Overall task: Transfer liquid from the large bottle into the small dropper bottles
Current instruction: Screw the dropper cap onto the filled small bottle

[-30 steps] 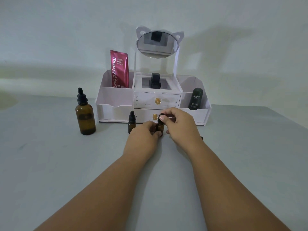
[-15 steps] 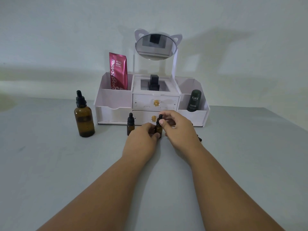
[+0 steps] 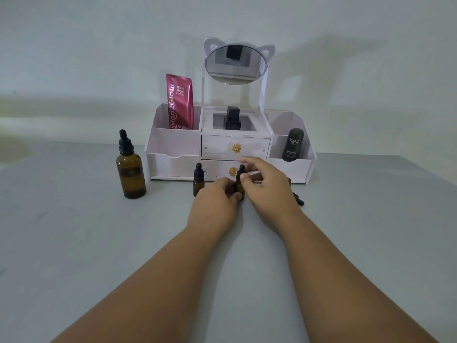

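A large amber bottle (image 3: 131, 172) with a black dropper cap stands at the left of the table. One small amber dropper bottle (image 3: 198, 180) stands alone in front of the organizer. A second small dropper bottle (image 3: 239, 182) stands upright between my hands. My left hand (image 3: 214, 203) grips its body. My right hand (image 3: 268, 186) pinches its black cap between thumb and fingers. Behind my right hand a dark dropper (image 3: 298, 198) lies on the table, mostly hidden.
A white organizer (image 3: 173, 157) with two drawers and a cat-ear mirror (image 3: 235, 63) stands against the wall. It holds a red pouch (image 3: 180, 102), a black bottle (image 3: 233, 119) and a dark green tube (image 3: 293, 144).
My right fingers have shifted around the small bottle's cap, now spread a little wider. The bottle and my left hand stay in place.
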